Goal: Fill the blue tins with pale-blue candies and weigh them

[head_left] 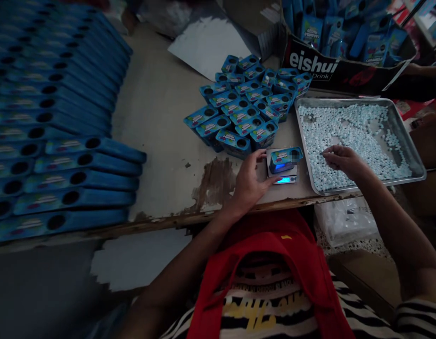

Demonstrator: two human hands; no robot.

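Observation:
A small digital scale (282, 180) with a lit blue display lies near the table's front edge. On it rests a blue candy box (282, 155) with printed lettering. My left hand (251, 182) grips the scale's left side, thumb at the front and fingers behind. To the right, a metal tray (421, 165) holds a spread of small pale-blue candies (362, 122). Over the candies, my right hand (342, 161) is closed with its fingertips pinched together; whatever is between them is too small to make out.
Several blue boxes with round holes (239, 110) stand grouped behind the scale. Long rows of similar boxes (79, 179) fill the left side. A black carton (345, 66) full of blue boxes is at the back right, beside white cardboard (210, 44). The wooden table edge (189, 217) is worn.

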